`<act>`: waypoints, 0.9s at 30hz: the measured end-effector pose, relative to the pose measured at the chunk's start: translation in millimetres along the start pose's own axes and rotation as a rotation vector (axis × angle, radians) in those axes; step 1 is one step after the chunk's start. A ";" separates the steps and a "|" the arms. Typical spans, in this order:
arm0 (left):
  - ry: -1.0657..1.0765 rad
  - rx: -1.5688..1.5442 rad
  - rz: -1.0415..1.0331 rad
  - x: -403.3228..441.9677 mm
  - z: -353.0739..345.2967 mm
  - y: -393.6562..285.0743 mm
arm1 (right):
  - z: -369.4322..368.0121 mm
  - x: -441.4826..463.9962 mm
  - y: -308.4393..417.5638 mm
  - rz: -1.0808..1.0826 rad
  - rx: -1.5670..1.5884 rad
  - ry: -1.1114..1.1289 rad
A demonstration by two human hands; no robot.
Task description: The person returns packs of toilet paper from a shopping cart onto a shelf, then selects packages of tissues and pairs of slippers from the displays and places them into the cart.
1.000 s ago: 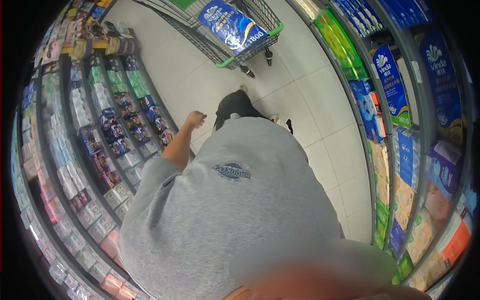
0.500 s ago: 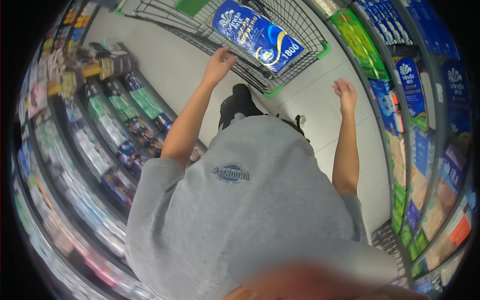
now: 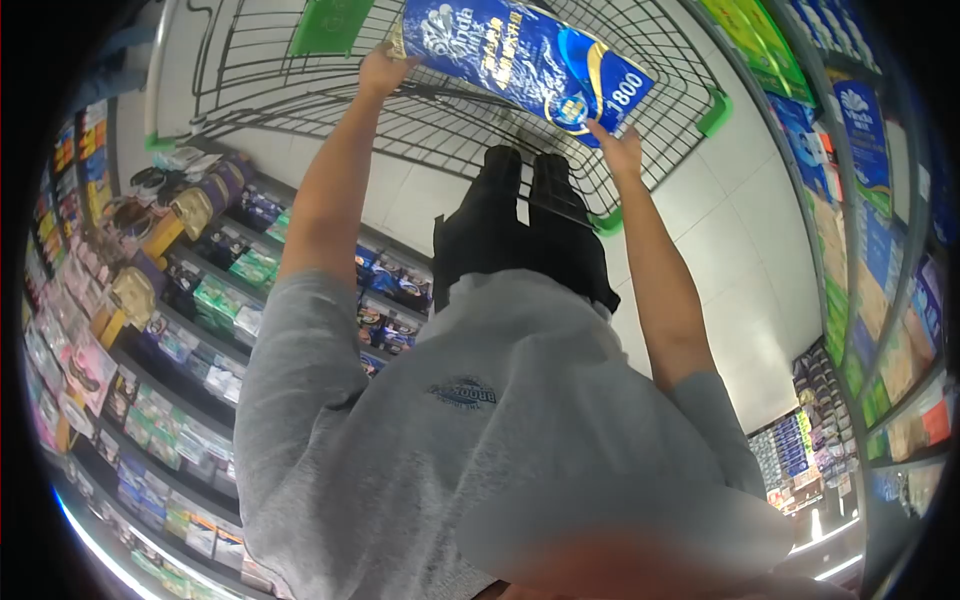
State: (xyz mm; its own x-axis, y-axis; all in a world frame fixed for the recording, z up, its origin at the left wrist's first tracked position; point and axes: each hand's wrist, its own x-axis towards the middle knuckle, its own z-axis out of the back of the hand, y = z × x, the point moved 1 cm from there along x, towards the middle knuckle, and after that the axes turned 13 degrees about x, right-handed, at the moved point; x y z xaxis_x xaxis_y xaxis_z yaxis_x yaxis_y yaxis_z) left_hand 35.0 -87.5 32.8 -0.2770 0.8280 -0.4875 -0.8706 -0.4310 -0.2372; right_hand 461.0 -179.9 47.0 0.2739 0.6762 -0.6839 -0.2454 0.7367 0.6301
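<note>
A large blue Vinda package (image 3: pixel 520 65) marked 1800 lies slanted over the wire basket of the shopping cart (image 3: pixel 700 85). At its left end, my left hand (image 3: pixel 385 72) is closed on the edge, fingers partly hidden. My right hand (image 3: pixel 620 152) grips the lower right corner, with the thumb side against the blue wrapping and the other fingers near the 1800 print. Whether the package rests on the basket floor or is raised cannot be told.
Shelves of small packets (image 3: pixel 190 350) run along the left, with a display of packs (image 3: pixel 135 290) jutting out. Shelves on the right hold large tissue packs (image 3: pixel 862 125). The cart's near rim, with green corner pieces (image 3: pixel 608 222), is just beyond my legs.
Both hands have reached forward and taken hold of the package. My right hand came into view half a second ago. The cart appears nearer, and the view has turned relative to the shelves.
</note>
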 end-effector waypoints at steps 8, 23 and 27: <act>0.180 -0.031 0.063 85.2 -21.6 -2.2 | -31.2 78.7 -56.5 -0.069 0.028 -0.259; 0.489 -0.400 0.105 164.1 -77.3 24.4 | -37.6 106.6 -43.8 -0.275 0.653 -0.010; 0.528 -0.311 0.124 156.1 -67.7 12.0 | -34.8 105.2 -36.9 -0.331 0.625 -0.024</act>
State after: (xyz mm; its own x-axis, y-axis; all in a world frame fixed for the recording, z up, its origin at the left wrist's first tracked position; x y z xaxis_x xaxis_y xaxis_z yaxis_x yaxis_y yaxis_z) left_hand 8.8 12.3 -103.0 -0.0606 0.5102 -0.8579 -0.6636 -0.6627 -0.3472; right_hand 466.4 -135.8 -61.1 0.2636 0.4114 -0.8725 0.4326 0.7580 0.4881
